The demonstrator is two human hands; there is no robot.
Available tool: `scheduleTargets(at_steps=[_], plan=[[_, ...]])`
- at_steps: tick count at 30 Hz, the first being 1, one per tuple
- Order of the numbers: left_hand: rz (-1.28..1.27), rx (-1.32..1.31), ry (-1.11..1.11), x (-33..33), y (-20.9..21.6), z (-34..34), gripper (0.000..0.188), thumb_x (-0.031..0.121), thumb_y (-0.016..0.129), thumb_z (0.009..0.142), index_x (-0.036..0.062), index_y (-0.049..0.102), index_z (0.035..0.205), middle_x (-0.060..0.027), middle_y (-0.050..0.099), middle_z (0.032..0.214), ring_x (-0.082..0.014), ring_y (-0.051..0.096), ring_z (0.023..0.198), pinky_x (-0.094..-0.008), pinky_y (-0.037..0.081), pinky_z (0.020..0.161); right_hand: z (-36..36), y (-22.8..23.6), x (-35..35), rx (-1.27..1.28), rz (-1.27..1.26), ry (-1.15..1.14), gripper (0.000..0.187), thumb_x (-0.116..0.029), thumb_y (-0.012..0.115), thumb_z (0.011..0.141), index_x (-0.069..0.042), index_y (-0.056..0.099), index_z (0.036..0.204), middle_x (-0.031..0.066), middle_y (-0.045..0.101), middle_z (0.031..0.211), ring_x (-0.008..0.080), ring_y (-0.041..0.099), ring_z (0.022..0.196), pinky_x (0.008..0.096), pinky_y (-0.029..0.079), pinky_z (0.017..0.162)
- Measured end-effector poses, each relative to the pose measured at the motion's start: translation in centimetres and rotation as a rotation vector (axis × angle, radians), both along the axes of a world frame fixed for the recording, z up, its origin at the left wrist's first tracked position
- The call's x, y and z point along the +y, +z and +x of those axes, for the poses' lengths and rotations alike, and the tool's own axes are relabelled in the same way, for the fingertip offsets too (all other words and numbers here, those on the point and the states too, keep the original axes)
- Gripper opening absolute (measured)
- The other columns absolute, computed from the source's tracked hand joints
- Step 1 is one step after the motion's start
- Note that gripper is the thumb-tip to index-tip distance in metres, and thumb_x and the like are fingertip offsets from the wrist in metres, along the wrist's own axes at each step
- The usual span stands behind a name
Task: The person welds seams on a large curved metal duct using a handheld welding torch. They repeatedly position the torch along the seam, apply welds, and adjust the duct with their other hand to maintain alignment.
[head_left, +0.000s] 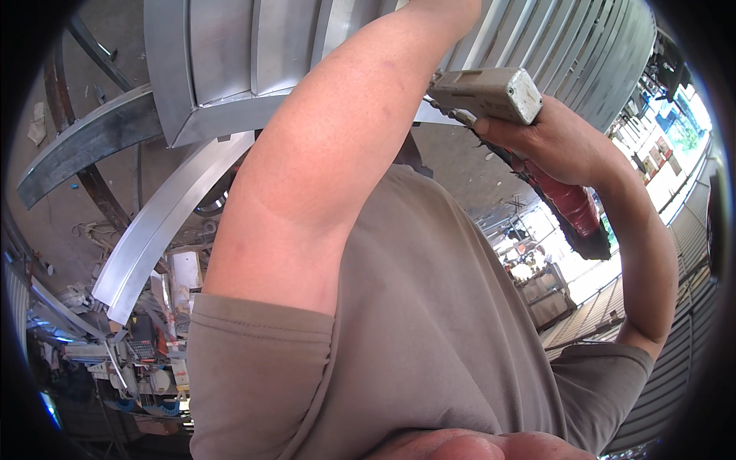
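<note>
My left forearm (337,138) reaches up across a grey metal slatted panel (222,54). Only the wrist and the edge of my left hand (454,14) show at the top border; its fingers lie outside the picture. On the right, my right hand (563,142) is closed around a hand tool with a worn, pale grey block-shaped body (498,90) and a red grip (571,203) edged with ragged black wrapping. I cannot make out the tool's exact kind. Its narrow end points left, close to the panel's lower frame edge and below my left wrist.
Metal bars (92,142) and a bright metal channel (169,222) extend from the panel at the left. Cluttered tools and boxes (146,360) lie at lower left. Shelving (544,295) stands at right beside a corrugated wall (682,307).
</note>
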State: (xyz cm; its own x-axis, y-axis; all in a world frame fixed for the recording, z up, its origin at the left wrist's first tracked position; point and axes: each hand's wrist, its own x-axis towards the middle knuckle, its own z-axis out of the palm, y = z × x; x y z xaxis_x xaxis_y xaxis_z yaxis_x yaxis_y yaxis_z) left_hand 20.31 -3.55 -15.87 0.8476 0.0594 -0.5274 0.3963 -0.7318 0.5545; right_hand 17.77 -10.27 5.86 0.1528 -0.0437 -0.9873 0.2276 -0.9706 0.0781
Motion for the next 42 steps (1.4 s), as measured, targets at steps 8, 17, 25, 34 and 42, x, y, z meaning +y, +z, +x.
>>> scheduleTargets(at_steps=[8,17,25,34,42], plan=[[0.008,-0.016,0.002,0.2,0.1,-0.1,0.022,0.015,0.064,0.096,0.0137,0.082,0.109,-0.0087,0.078,0.113,-0.0232,0.076,0.106,-0.0372,0.062,0.075,0.1,0.2,0.0,0.002,0.035,0.003,0.052,-0.045,0.064,0.098,-0.005,0.066,0.131,0.0114,0.074,0.096,0.0182,0.071,0.075,0.0334,0.058,0.070],[0.022,-0.017,-0.004,0.3,0.5,-0.4,0.021,0.014,0.064,0.096,0.0142,0.082,0.108,-0.0082,0.079,0.111,-0.0231,0.076,0.105,-0.0356,0.062,0.075,0.2,0.9,0.4,0.005,-0.012,-0.008,0.050,-0.040,0.067,0.099,-0.006,0.065,0.135,0.0108,0.074,0.100,0.0177,0.070,0.081,0.0335,0.057,0.075],[0.043,-0.045,-0.002,-0.1,0.1,-0.4,0.021,0.014,0.064,0.095,0.0148,0.082,0.106,-0.0077,0.079,0.110,-0.0230,0.076,0.103,-0.0361,0.061,0.075,0.2,2.4,-0.2,-0.057,0.071,-0.149,0.050,-0.041,0.068,0.096,-0.005,0.066,0.132,0.0115,0.074,0.098,0.0176,0.070,0.075,0.0328,0.057,0.071],[0.002,-0.022,0.048,-0.5,-0.1,0.1,0.021,0.013,0.064,0.095,0.0159,0.083,0.105,-0.0073,0.079,0.108,-0.0229,0.077,0.101,-0.0361,0.061,0.074,0.2,0.4,-0.5,-0.004,0.043,-0.008,0.053,-0.045,0.064,0.097,-0.005,0.067,0.132,0.0116,0.074,0.098,0.0190,0.072,0.077,0.0332,0.058,0.071],[0.013,-0.038,0.038,-0.3,0.0,-0.2,0.021,0.014,0.064,0.096,0.0152,0.082,0.106,-0.0069,0.079,0.110,-0.0227,0.077,0.103,-0.0354,0.061,0.075,-0.1,0.1,0.3,0.002,-0.003,-0.006,0.053,-0.046,0.064,0.097,-0.006,0.066,0.131,0.0122,0.074,0.099,0.0194,0.072,0.077,0.0341,0.059,0.071]])
